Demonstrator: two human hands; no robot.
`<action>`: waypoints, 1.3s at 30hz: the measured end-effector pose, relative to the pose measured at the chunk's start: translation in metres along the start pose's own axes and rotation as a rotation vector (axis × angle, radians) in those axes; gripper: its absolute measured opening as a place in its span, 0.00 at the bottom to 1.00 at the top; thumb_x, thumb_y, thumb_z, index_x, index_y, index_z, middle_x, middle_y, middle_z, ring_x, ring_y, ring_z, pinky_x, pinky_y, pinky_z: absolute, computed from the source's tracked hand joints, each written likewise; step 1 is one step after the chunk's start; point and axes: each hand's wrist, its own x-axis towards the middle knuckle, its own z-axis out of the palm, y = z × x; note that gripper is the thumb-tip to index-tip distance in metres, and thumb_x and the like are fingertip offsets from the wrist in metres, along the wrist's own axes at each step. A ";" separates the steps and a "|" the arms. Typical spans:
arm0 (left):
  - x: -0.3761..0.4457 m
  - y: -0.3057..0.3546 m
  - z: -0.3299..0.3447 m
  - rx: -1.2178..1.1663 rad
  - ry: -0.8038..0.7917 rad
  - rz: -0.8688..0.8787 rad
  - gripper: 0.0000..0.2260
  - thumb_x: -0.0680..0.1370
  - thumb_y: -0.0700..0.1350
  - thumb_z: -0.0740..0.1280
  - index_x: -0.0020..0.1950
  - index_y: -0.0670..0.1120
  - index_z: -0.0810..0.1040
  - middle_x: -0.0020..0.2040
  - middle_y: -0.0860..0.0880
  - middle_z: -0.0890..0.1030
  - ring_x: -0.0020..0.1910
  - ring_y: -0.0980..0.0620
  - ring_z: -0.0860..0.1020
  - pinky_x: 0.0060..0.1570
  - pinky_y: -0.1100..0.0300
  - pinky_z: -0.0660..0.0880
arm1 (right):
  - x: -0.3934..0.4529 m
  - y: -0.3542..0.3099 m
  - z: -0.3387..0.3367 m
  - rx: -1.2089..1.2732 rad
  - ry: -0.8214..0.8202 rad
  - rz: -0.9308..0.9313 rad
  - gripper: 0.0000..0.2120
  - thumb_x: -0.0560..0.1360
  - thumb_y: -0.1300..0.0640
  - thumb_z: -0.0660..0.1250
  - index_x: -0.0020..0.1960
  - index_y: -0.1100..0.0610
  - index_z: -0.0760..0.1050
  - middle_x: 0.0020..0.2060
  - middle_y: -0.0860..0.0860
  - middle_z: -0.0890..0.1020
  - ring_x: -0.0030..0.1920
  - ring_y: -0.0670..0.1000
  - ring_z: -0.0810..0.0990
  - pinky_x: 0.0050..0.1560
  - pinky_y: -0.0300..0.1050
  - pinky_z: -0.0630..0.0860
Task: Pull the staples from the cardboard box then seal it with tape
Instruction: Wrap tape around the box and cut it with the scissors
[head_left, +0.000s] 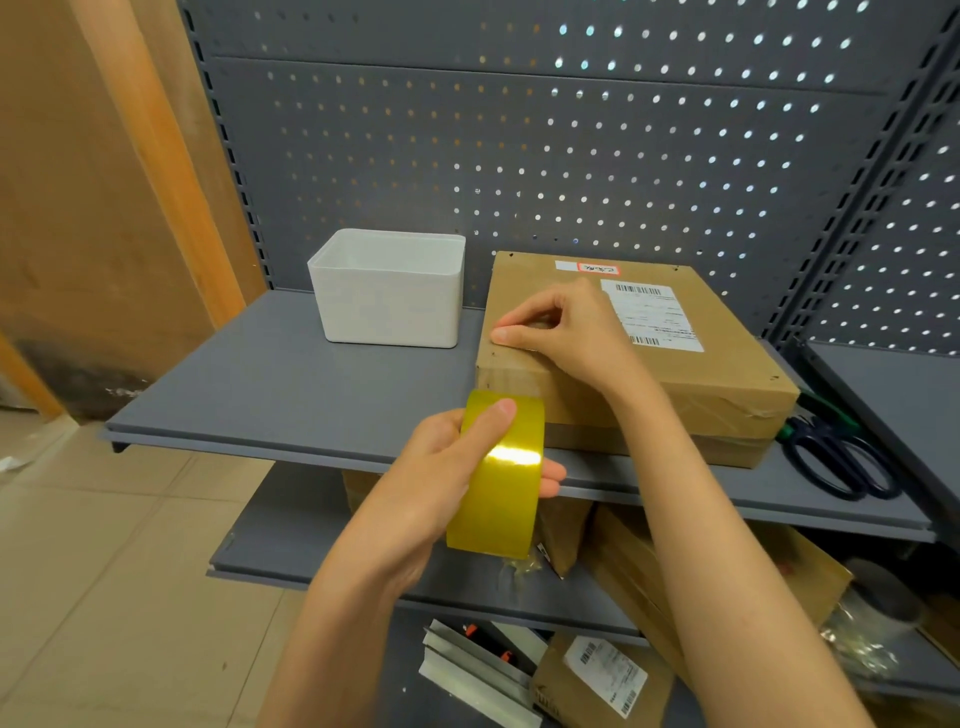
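Observation:
A flat brown cardboard box with a white shipping label lies on the grey shelf, towards the right. My left hand grips a yellow roll of tape just in front of the box's near left corner. A strip of clear tape runs from the roll up over that corner. My right hand rests on the box top near its left edge, with thumb and fingertips pinched together and pressing down on the tape end there.
A white plastic bin stands on the shelf left of the box. Dark blue scissors lie at the shelf's right end. Grey pegboard backs the shelf. Lower shelves hold more cardboard boxes and metal strips.

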 end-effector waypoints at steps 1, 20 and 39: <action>0.000 0.000 0.000 -0.001 0.000 0.001 0.15 0.77 0.55 0.59 0.53 0.45 0.76 0.41 0.46 0.86 0.41 0.51 0.84 0.38 0.57 0.81 | 0.001 0.001 0.000 -0.005 -0.005 0.017 0.04 0.69 0.60 0.74 0.44 0.56 0.84 0.33 0.40 0.80 0.34 0.31 0.76 0.37 0.23 0.69; 0.004 -0.006 0.002 -0.026 0.055 -0.023 0.17 0.75 0.58 0.60 0.55 0.49 0.75 0.42 0.46 0.86 0.38 0.47 0.84 0.40 0.52 0.81 | -0.025 -0.017 0.010 -0.057 0.251 -0.118 0.12 0.80 0.56 0.60 0.54 0.58 0.80 0.49 0.51 0.82 0.50 0.47 0.78 0.50 0.43 0.74; 0.000 -0.010 0.014 0.020 0.165 0.031 0.15 0.79 0.53 0.59 0.52 0.42 0.75 0.32 0.44 0.84 0.30 0.49 0.83 0.29 0.61 0.79 | -0.032 -0.017 0.000 -0.385 -0.424 0.039 0.21 0.83 0.50 0.46 0.75 0.50 0.58 0.75 0.43 0.56 0.74 0.42 0.52 0.73 0.42 0.49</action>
